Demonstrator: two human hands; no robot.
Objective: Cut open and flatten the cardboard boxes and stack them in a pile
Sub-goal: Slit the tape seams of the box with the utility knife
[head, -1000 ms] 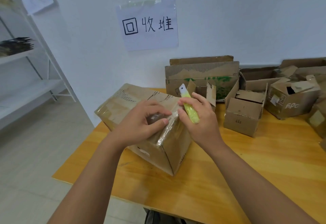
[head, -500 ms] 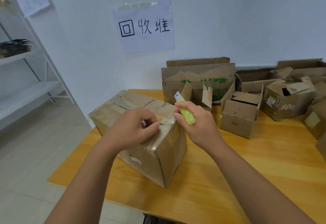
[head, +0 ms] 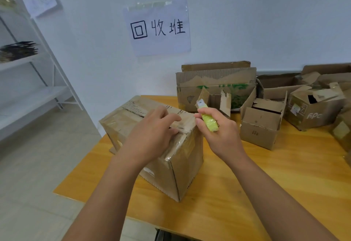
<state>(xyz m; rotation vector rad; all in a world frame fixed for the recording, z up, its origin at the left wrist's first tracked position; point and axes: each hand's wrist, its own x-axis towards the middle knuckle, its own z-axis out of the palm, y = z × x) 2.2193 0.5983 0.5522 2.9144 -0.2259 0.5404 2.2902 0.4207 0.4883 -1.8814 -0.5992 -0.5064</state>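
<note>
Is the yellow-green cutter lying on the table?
No, the right hand grips the cutter above the table, beside the taped box.
</note>
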